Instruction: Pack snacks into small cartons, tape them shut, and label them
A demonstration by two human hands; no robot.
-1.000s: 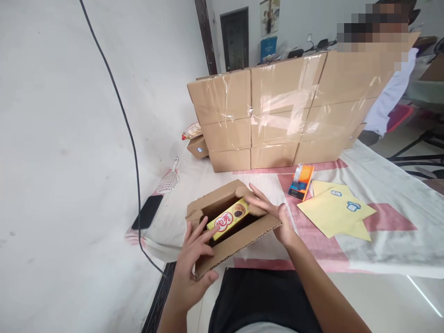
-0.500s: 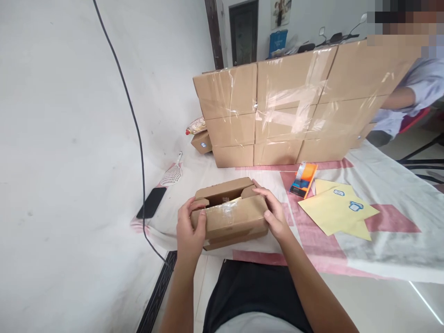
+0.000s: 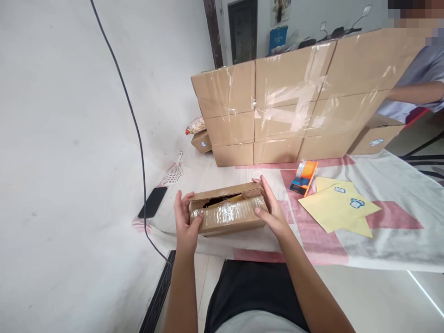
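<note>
A small cardboard box [image 3: 227, 215] lies on the cloth-covered table [image 3: 391, 240] in front of me. Its near flap, with shiny tape on it, is folded almost down; a dark gap at the top still shows a strip of the yellow packet [image 3: 225, 201] inside. My left hand [image 3: 183, 222] grips the box's left end, thumb on the front. My right hand [image 3: 272, 210] holds the right end, fingers over the top flap.
A wall of taped cardboard boxes [image 3: 287, 101] stands behind. An orange tape dispenser [image 3: 304, 177] and yellow sheets with blue labels [image 3: 342, 210] lie to the right. A black phone [image 3: 152, 202] and a white mesh scoop [image 3: 172, 175] lie left; a black cable [image 3: 133, 125] hangs down. Another person's arm [image 3: 416, 92] reaches in at far right.
The box was open with the yellow packet showing; both my hands folded the flaps over and now hold the box at its ends, nearly closed. Another small box appeared at far right.
</note>
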